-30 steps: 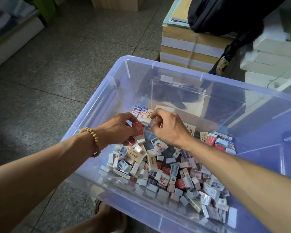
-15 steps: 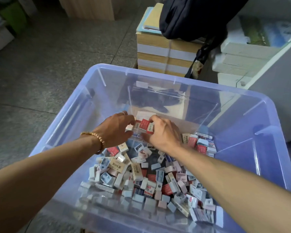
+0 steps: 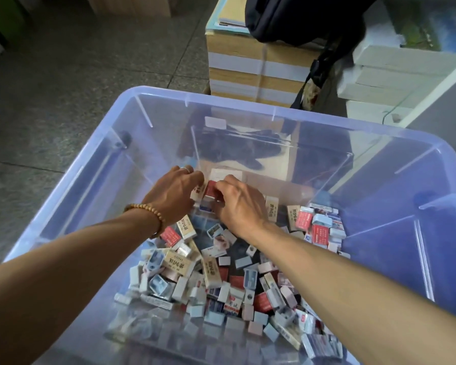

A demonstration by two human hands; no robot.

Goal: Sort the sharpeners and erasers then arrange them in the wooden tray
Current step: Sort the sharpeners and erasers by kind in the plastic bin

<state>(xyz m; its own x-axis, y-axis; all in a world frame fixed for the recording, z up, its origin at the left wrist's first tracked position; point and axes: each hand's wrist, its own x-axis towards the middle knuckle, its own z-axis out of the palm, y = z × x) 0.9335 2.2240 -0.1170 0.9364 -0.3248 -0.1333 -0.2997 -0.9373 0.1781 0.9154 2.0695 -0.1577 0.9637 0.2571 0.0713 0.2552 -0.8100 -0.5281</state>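
Now I am reaching both arms into the clear plastic bin (image 3: 419,196), working at its far end. My left hand (image 3: 175,192) is curling its fingers round a cream-wrapped eraser (image 3: 198,190), its grip closed on it. My right hand (image 3: 238,204) is pinching a red-wrapped eraser (image 3: 210,189) just beside the first, so the two hands are almost touching. The loose heap of erasers and sharpeners (image 3: 221,280) is lying across the bin's floor beneath my forearms. A beaded bracelet (image 3: 149,214) is sitting on my left wrist.
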